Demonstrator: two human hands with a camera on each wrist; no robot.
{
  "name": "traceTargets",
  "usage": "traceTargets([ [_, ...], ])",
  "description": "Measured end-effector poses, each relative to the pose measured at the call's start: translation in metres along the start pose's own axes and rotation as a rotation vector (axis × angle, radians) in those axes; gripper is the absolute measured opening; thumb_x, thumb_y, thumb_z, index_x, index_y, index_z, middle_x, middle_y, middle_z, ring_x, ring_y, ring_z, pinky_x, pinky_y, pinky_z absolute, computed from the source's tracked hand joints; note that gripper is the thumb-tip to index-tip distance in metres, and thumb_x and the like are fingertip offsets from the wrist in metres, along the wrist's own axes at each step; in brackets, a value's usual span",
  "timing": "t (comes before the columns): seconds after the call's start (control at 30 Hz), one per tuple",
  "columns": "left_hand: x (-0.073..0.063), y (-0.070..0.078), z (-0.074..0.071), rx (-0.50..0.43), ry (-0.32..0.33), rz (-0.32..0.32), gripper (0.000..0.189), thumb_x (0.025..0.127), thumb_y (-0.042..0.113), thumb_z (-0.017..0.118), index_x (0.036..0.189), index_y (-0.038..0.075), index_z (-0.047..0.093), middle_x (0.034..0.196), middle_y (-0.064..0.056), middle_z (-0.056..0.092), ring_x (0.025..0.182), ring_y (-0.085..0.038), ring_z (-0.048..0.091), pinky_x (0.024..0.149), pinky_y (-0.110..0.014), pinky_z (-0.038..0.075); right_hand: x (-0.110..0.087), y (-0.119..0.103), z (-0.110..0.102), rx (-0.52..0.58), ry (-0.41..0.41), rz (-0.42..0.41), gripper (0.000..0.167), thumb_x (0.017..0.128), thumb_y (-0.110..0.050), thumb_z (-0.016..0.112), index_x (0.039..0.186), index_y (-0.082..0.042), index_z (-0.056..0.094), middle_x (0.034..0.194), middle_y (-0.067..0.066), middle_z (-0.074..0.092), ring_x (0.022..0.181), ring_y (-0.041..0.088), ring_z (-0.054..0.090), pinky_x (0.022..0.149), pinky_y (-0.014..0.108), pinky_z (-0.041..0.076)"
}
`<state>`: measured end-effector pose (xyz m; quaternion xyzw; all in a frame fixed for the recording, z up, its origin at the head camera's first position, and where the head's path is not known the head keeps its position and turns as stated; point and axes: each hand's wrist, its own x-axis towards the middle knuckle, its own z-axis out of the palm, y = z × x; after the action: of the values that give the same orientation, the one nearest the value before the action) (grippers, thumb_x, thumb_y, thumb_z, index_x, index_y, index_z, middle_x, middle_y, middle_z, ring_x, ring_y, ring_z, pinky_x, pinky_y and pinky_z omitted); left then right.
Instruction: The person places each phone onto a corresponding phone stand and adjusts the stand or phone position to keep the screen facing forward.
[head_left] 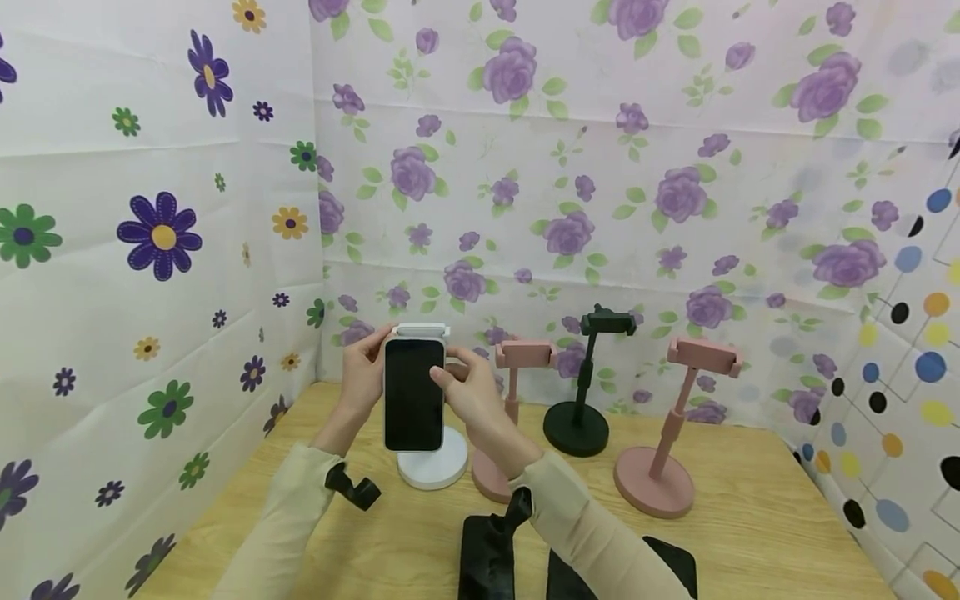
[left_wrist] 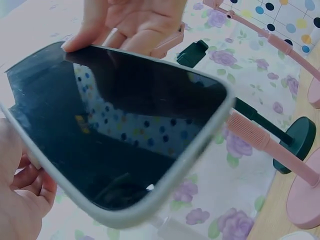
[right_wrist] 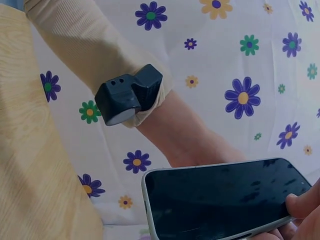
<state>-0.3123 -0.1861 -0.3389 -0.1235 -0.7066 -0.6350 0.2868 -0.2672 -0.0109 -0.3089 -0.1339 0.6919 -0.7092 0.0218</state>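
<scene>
A smartphone (head_left: 414, 396) with a dark screen and pale case stands upright against the white holder (head_left: 422, 330) of a phone stand. Below it shows the stand's round white base (head_left: 432, 462). My right hand (head_left: 480, 400) pinches the phone by its right edge, the thumb lying on the screen and the fingers behind. On the other side, my left hand (head_left: 362, 371) grips the holder's left end, its fingertips partly hidden behind the phone. In the left wrist view, curled left fingers (left_wrist: 37, 185) show behind the phone (left_wrist: 125, 130).
Right of the white stand are a pink phone stand (head_left: 525, 355), a black one (head_left: 577, 429) and another pink one (head_left: 655, 483). Two dark phones lie near the table's front, one (head_left: 480, 550) in the middle and one (head_left: 678, 567) partly under my right forearm. Flowered cloth (head_left: 480, 208) hangs behind.
</scene>
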Motion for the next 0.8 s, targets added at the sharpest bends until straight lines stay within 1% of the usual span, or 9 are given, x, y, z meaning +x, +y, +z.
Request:
traceTargets([
  [0.1,-0.001,0.001,-0.001,-0.026,-0.011,-0.008,0.032,0.098,0.007,0.055,0.125,-0.01,0.059,0.089,0.015,0.067,0.074,0.001,0.059,0.067,-0.013,0.052,0.002,-0.004,0.001,-0.001,-0.002,-0.019,0.03,0.096,-0.007,0.059,0.125,-0.007,0.059,0.1,0.012,0.07,0.075,0.011,0.056,0.065,0.023,0.046],
  [0.17,-0.001,0.002,-0.001,-0.033,-0.02,-0.011,0.032,0.097,0.006,0.056,0.123,-0.012,0.06,0.084,0.021,0.066,0.072,0.0,0.058,0.065,-0.013,0.051,0.003,-0.006,0.002,-0.014,-0.007,-0.038,0.027,0.096,-0.007,0.059,0.123,-0.008,0.06,0.099,0.012,0.07,0.074,0.012,0.054,0.063,0.024,0.043],
  [0.23,-0.001,0.002,-0.001,-0.026,-0.006,-0.008,0.024,0.095,0.002,0.058,0.112,-0.012,0.065,0.075,0.021,0.063,0.065,0.0,0.054,0.061,-0.013,0.048,0.005,-0.009,0.003,-0.045,-0.009,-0.062,0.026,0.096,-0.007,0.058,0.122,-0.009,0.061,0.104,0.012,0.07,0.08,0.012,0.057,0.07,0.026,0.047],
  [0.3,-0.001,0.002,-0.002,-0.022,0.013,-0.007,0.012,0.092,-0.003,0.058,0.094,-0.008,0.069,0.067,0.018,0.06,0.06,-0.001,0.049,0.057,-0.015,0.044,0.006,-0.013,0.003,-0.083,-0.016,-0.089,0.026,0.096,-0.009,0.058,0.122,-0.01,0.061,0.11,0.012,0.07,0.09,0.016,0.061,0.08,0.031,0.051],
  [0.37,-0.001,0.003,-0.002,-0.017,0.029,-0.01,0.018,0.089,-0.008,0.058,0.076,0.001,0.066,0.06,0.015,0.055,0.057,-0.002,0.045,0.055,-0.016,0.041,0.007,-0.017,0.005,-0.117,-0.023,-0.117,0.025,0.097,-0.01,0.057,0.122,-0.011,0.061,0.114,0.012,0.069,0.103,0.02,0.062,0.092,0.036,0.05],
  [0.43,-0.002,0.004,-0.003,-0.018,0.037,-0.018,0.032,0.087,-0.011,0.057,0.064,0.011,0.058,0.056,0.012,0.05,0.056,-0.002,0.042,0.053,-0.017,0.039,0.008,-0.02,0.006,-0.136,-0.034,-0.139,0.024,0.098,-0.01,0.056,0.121,-0.011,0.061,0.112,0.013,0.07,0.105,0.024,0.062,0.092,0.039,0.05],
  [0.5,-0.002,0.005,-0.003,-0.022,0.037,-0.028,0.039,0.087,-0.011,0.057,0.06,0.017,0.055,0.054,0.011,0.048,0.056,-0.003,0.041,0.053,-0.018,0.038,0.01,-0.023,0.006,-0.15,-0.043,-0.15,0.023,0.098,-0.011,0.056,0.121,-0.011,0.061,0.11,0.012,0.071,0.103,0.024,0.063,0.09,0.038,0.051],
  [0.6,-0.002,0.006,-0.003,-0.017,0.028,-0.048,0.041,0.089,-0.006,0.058,0.057,0.019,0.053,0.052,0.011,0.043,0.054,-0.003,0.038,0.051,-0.019,0.036,0.015,-0.026,0.006,-0.164,-0.059,-0.142,0.024,0.098,-0.011,0.055,0.121,-0.012,0.062,0.11,0.01,0.071,0.102,0.022,0.064,0.09,0.038,0.052],
  [0.8,-0.002,0.006,-0.002,-0.071,0.021,-0.092,0.039,0.09,-0.005,0.06,0.066,0.025,0.064,0.06,0.014,0.057,0.061,-0.002,0.049,0.057,-0.018,0.045,0.025,-0.033,0.003,-0.157,-0.088,-0.114,0.019,0.098,-0.009,0.055,0.114,-0.01,0.064,0.109,0.012,0.071,0.096,0.023,0.067,0.094,0.04,0.051],
])
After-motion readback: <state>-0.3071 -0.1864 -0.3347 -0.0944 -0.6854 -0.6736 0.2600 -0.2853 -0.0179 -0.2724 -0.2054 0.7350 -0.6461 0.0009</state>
